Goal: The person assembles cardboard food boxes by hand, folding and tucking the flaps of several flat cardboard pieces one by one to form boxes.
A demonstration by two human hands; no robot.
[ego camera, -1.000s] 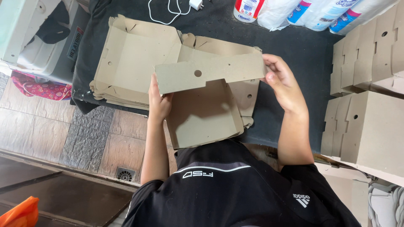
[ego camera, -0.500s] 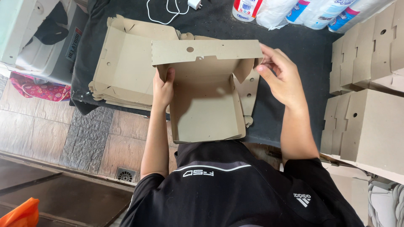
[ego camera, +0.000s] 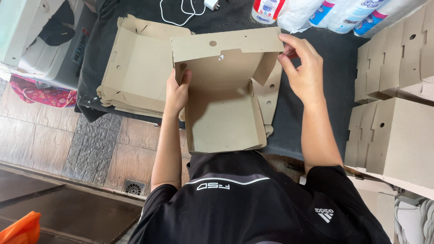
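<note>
Both hands [ego camera: 177, 92] [ego camera: 304, 68] gripping cardboard box [ego camera: 224, 117]

box [ego camera: 224, 113]: plain grey-brown cardboard, matt, slightly fibrous, raw cut edges
flat blanks [ego camera: 135, 68]: the same matt cardboard, stacked
folded boxes [ego camera: 398, 131]: matt cardboard, smooth faces
table cover [ego camera: 339, 77]: dark cloth, matt, soft-looking
cable [ego camera: 181, 13]: white plastic, smooth, faint sheen
floor [ego camera: 90, 144]: stone-like tiles, rough, dull
shirt [ego camera: 253, 208]: black knit fabric, matt
</note>
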